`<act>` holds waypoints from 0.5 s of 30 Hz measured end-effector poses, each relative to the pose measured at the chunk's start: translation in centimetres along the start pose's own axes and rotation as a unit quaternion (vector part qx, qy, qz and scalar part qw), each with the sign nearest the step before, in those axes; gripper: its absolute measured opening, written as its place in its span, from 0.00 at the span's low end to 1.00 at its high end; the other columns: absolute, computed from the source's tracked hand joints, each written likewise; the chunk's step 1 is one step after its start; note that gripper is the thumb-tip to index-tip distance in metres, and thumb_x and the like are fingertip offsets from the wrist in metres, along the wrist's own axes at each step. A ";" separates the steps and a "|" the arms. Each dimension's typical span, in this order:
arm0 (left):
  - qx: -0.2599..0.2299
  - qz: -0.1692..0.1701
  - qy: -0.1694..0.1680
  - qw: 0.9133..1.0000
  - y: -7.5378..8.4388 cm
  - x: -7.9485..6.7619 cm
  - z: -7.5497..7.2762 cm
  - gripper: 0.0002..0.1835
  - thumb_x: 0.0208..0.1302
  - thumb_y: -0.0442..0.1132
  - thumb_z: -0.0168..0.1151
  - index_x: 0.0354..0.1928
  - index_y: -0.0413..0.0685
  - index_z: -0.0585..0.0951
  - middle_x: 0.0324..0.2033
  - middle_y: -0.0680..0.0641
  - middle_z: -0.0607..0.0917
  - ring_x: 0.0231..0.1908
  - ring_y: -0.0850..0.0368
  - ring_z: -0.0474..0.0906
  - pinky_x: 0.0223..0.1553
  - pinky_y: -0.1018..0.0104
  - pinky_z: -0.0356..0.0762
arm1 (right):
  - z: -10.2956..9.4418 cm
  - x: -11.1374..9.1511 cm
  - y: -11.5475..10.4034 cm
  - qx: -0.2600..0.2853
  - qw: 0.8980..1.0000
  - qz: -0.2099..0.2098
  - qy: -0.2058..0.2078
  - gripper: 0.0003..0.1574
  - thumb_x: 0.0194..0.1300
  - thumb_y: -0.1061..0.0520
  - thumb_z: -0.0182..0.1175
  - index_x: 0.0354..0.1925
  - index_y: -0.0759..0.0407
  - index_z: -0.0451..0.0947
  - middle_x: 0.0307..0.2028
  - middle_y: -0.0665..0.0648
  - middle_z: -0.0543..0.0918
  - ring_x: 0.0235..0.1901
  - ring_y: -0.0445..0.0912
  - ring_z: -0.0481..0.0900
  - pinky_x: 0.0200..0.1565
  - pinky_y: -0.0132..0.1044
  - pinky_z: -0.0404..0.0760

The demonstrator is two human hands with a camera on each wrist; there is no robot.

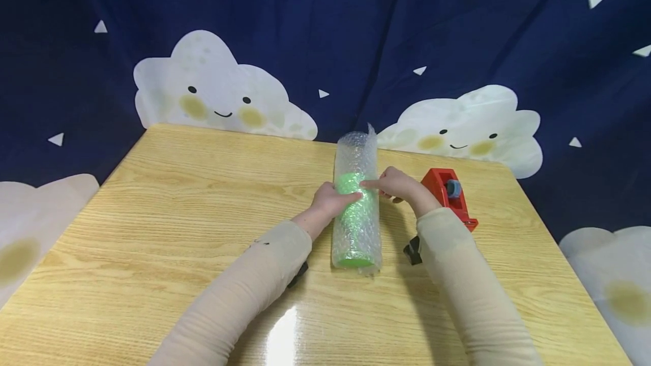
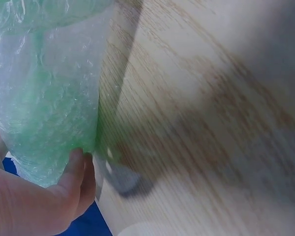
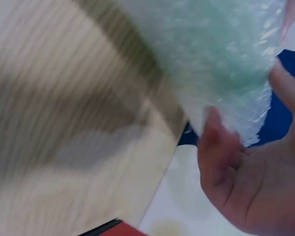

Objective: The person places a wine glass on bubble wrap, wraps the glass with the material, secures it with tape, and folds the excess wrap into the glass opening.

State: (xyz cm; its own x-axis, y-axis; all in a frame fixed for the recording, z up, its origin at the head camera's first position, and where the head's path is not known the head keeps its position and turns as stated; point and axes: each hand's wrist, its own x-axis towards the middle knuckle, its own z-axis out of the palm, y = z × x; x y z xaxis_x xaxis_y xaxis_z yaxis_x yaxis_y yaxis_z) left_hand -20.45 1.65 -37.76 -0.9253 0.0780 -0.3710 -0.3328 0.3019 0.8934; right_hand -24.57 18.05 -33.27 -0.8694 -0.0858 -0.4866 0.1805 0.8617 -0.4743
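A green object wrapped in clear bubble wrap [image 1: 356, 230] lies lengthwise on the wooden table, its loose wrap reaching past the green part at the far end. My left hand [image 1: 330, 201] grips its left side, thumb across the top and fingers low along the edge. From the opposite side my right hand [image 1: 399, 184] holds the wrap, with the thumb laid on top close to the left thumb. In the right wrist view that hand's fingers [image 3: 219, 147] curl at the wrap's lower side. The left wrist view shows fingertips [image 2: 76, 157] against the green-tinted wrap [image 2: 54, 108].
A red tape dispenser [image 1: 442, 185] with a grey-blue wheel stands on the table [image 1: 203, 185] just right of my right forearm. Behind the table's far edge hangs a dark blue curtain [image 1: 346, 33] with clouds and white triangles.
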 end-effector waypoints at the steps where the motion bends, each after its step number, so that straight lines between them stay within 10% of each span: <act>1: -0.003 0.000 -0.001 1.000 0.0 0.0 0.0 0.40 0.56 0.50 0.66 0.64 0.34 0.63 0.60 0.37 0.72 0.60 0.44 0.69 0.62 0.55 0.68 | 0.1 0.0 0.3 0.009 1.000 0.005 -0.009 0.28 0.61 0.36 0.56 0.25 0.59 0.68 0.22 0.51 0.72 0.24 0.45 0.70 0.28 0.35 0.76; 5: -0.014 -0.001 -0.002 1.000 0.0 0.0 0.2 0.40 0.56 0.50 0.66 0.64 0.35 0.63 0.58 0.37 0.73 0.58 0.44 0.70 0.61 0.55 0.69 | 0.4 0.3 1.7 0.051 0.998 0.018 -0.043 0.37 0.62 0.31 0.51 0.45 0.64 0.73 0.38 0.56 0.78 0.40 0.49 0.78 0.46 0.42 0.81; 15: -0.008 -0.001 -0.001 1.000 0.1 0.0 0.4 0.41 0.55 0.51 0.66 0.65 0.35 0.61 0.59 0.37 0.72 0.59 0.43 0.69 0.62 0.55 0.67 | 0.3 0.4 3.5 0.151 0.985 -0.006 -0.082 0.38 0.67 0.36 0.48 0.60 0.64 0.67 0.35 0.49 0.83 0.35 0.40 0.80 0.48 0.40 0.80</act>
State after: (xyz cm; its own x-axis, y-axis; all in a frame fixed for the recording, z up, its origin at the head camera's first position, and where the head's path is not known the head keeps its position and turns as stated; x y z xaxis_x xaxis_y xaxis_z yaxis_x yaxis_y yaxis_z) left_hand -20.45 2.01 -37.81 -0.9244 0.0795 -0.3730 -0.3371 0.2874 0.8965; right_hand -24.19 20.88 -35.37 -0.7910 -0.1959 -0.5796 0.3205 0.6743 -0.6653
